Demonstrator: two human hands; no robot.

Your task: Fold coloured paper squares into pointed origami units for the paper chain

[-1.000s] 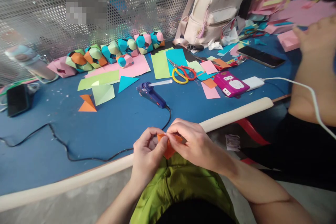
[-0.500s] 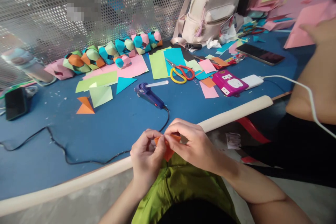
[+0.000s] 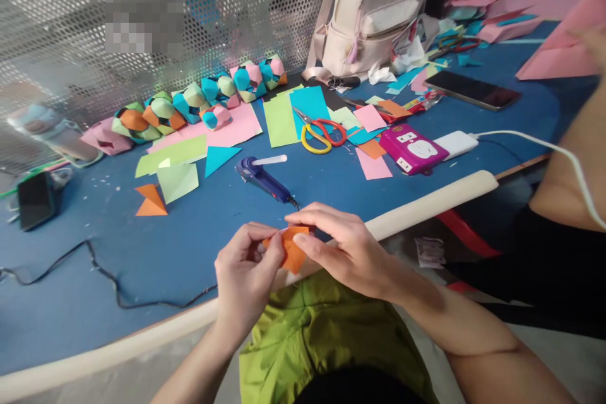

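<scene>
My left hand (image 3: pixel 247 265) has its thumb and forefinger pinched together on the left side of a small folded piece of bright orange paper (image 3: pixel 294 254), which hangs between my two hands with a point turned to six o'clock. My right hand (image 3: pixel 339 249) is at its three o'clock side, thumb touching the near face and forefinger stretched along above the top edge; these fingers stand a little apart, and whether they grip the paper I cannot tell. Behind it runs the cream padded edge roll (image 3: pixel 430 211) of the blue worktop (image 3: pixel 57 309).

Taking the orange piece as the centre of the dial, a dark blue plastic glue gun (image 3: pixel 271 185) with a whitish stick (image 3: pixel 271 160) lies at eleven, near my fingers, and a thin black cable (image 3: pixel 142 306) winds off toward nine. At ten, well apart from my hands, sits a second folded orange paper (image 3: pixel 155 202), just beside a pale green paper square (image 3: pixel 178 183). Farther out toward eleven stands a row of multicoloured faceted paper balls (image 3: pixel 163 107). Red-and-yellow-handled scissors (image 3: pixel 317 124) lie at twelve, and a purple plastic socket block (image 3: pixel 414 148) is near two
</scene>
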